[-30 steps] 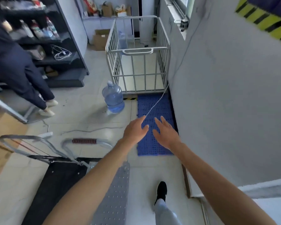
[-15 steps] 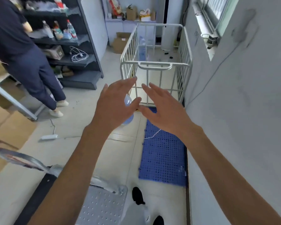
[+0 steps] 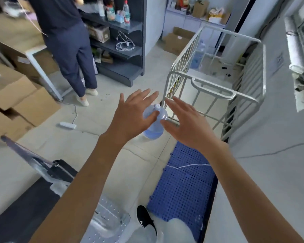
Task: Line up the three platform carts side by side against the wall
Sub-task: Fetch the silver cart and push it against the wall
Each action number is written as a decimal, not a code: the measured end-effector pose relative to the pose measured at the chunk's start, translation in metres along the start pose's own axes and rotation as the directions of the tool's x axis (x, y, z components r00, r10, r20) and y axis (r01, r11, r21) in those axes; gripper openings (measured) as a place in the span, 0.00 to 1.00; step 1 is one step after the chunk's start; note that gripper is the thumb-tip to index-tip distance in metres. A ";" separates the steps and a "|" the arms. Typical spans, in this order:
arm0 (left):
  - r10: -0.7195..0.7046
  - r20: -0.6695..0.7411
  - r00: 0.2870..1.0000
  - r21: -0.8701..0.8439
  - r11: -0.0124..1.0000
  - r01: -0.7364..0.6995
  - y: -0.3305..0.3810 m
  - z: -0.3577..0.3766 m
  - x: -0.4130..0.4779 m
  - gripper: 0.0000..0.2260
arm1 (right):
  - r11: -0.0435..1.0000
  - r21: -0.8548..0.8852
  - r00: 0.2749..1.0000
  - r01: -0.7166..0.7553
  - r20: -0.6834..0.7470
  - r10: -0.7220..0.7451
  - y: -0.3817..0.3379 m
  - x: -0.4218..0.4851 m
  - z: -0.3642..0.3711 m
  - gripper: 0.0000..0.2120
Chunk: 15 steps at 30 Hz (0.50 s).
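A translucent blue water jug (image 3: 154,123) with a white cap shows between the fingers; a white-barred cage cart (image 3: 216,88) stands beyond the fingertips, a perforated blue mat (image 3: 184,186) below the wrists.

Taking the white cage cart (image 3: 216,88) as the landmark, there is one of it, standing along the wall. Two platform carts show at the lower left of it: one black deck (image 3: 21,213) and one silver studded deck (image 3: 109,220). One blue perforated mat (image 3: 184,188) lies just in front of the cage cart. One large water jug (image 3: 154,127) stands at its near left corner, and what may be a second jug (image 3: 198,53) shows through its bars, too blurred to be sure. Two bare hands are raised before it, left hand (image 3: 132,116) and right hand (image 3: 188,123), both with fingers spread and nothing in them. One other person (image 3: 67,39) stands well to its left.
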<state>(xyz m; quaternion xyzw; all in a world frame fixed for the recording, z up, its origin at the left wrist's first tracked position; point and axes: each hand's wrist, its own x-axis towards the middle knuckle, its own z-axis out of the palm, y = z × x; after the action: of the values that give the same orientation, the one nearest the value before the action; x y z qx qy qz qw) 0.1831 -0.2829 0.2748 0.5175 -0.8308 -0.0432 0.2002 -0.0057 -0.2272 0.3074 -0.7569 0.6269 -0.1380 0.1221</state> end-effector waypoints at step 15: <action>-0.618 -0.182 0.765 0.082 0.766 0.638 -0.216 -0.069 -0.007 0.27 | 0.828 0.130 0.789 0.545 0.253 -0.560 -0.155 0.258 0.095 0.31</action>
<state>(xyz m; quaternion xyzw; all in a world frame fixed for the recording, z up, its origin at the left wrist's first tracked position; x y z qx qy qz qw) 0.3942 -0.3667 0.2755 0.7802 -0.5935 -0.0125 0.1970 0.2160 -0.4512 0.2888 -0.9153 0.3509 -0.0749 0.1828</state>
